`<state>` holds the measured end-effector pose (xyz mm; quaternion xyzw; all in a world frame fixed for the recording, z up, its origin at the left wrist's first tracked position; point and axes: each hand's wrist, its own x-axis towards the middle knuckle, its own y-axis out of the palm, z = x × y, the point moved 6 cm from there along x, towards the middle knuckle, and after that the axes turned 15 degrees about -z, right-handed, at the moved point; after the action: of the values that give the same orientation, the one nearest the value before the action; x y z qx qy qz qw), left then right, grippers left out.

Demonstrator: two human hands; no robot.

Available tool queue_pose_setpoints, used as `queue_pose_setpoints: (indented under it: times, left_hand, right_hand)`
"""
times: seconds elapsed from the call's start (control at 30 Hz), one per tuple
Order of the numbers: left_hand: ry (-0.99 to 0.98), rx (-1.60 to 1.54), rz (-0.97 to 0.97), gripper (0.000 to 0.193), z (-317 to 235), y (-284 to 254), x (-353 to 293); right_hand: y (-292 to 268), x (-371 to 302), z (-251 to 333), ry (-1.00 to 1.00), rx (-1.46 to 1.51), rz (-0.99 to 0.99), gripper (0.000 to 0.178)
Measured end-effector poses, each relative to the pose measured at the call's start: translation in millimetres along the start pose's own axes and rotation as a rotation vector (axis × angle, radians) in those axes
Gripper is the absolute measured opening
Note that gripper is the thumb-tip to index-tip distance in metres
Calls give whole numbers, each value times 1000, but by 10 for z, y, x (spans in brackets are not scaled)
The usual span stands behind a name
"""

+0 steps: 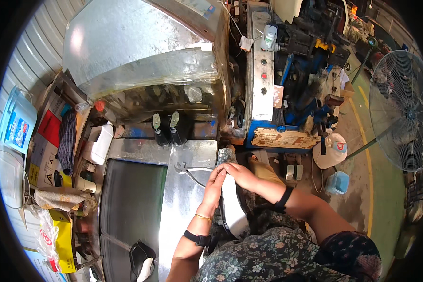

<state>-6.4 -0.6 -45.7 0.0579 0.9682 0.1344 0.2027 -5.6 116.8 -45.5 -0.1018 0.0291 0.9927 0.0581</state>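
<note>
A black-edged, white elongated shoe piece (232, 202) stands tilted in front of my body. My left hand (214, 186) presses on its far end from the left, fingers together. From the right, my right hand (241, 176) meets it there, and the fingertips of both hands touch. The hands hide the tip of the piece. Metal pincers (187, 169) lie on the steel tabletop (185, 207), jaws pointing left. Their handles reach close to my left hand; I cannot tell if it touches them.
Two dark shoes (168, 129) stand at the back of the table. A black-and-white shoe piece (142, 263) rests on the dark belt (132, 202) at left. A white jug (98, 143) stands on the left shelf. Right are a machine (286, 136), a blue bin (337, 182) and a fan (404, 113).
</note>
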Motion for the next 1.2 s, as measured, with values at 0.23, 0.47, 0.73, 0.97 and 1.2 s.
queue_pose_setpoints:
  times: [0.23, 0.47, 0.73, 0.97, 1.2]
  left_hand:
    - [53, -24, 47, 26, -5, 22, 4]
    - [-151, -49, 219, 61, 48, -75, -3]
    - [-621, 25, 5, 53, -84, -969, 65]
    - [-362, -12, -168, 24, -764, -1865, -631]
    - [326, -57, -663, 59, -1876, -2385, -724]
  right_hand:
    - [-32, -188, 35, -279, -220, -126, 34]
    - [-146, -301, 13, 125, 338, 218, 71]
    - [586, -530, 206, -486, -289, 304, 94]
    - [679, -569, -43, -212, 28, 349, 58]
    - [461, -68, -499, -201, -188, 20, 23]
